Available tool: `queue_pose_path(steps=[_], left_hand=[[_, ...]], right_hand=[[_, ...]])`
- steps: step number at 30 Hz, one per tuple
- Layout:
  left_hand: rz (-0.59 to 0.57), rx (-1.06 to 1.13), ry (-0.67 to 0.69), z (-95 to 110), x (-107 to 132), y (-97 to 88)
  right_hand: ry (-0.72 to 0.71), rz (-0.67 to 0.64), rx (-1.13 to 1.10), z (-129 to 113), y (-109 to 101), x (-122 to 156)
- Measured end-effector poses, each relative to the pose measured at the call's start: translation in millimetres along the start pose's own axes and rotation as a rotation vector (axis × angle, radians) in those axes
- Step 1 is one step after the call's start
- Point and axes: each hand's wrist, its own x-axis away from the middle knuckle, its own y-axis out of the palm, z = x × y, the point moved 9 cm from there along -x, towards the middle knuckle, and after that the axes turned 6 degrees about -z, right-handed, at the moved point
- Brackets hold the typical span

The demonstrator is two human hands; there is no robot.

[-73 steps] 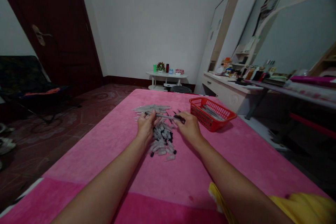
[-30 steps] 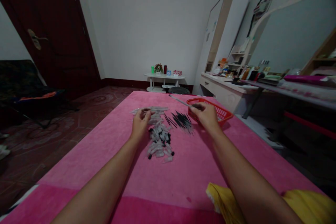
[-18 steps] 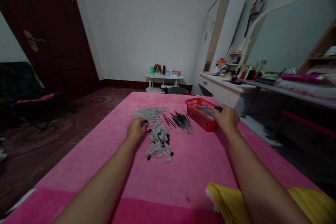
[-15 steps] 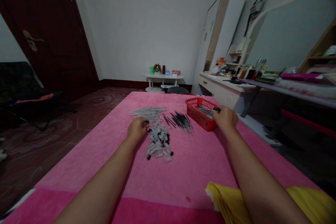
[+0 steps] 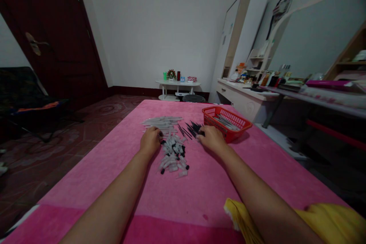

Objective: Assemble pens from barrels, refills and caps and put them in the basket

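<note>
My left hand (image 5: 151, 140) rests with curled fingers between the long pale tubes (image 5: 162, 121) and a heap of small whitish caps and black pieces (image 5: 173, 150). Whatever its fingers hold is too small and hidden to make out. My right hand (image 5: 213, 138) is at the right side of a pile of thin black sticks that look like pen refills (image 5: 192, 127). Its fingers are bent together at the pile, and their tips are partly hidden. Just behind this hand stands the red plastic basket (image 5: 241, 126), with several slim grey-white pens or tubes (image 5: 227, 122) inside.
All of this lies on a pink cloth (image 5: 200, 190). A yellow cloth (image 5: 243, 217) is bunched under my right forearm. Beyond are a white low table (image 5: 178, 83) with small items, a cluttered dressing table (image 5: 243, 91) at right and a folding chair (image 5: 31, 95) at left.
My right hand has moved left from the basket's right rim to the black refills. My left hand has stayed almost in place beside the heap.
</note>
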Motion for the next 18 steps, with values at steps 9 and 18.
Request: queue_pose_path(steps=[9, 18], left_hand=[[-0.021, -0.135, 0.02, 10.6, 1.2, -1.1], [-0.052, -0.125, 0.058, 10.6, 0.1, 6.7]], right_hand=[[0.069, -0.217, 0.122, -1.6, 31.4, 6.0], [-0.363, -0.188, -0.025, -66.9, 34.0, 18.9]])
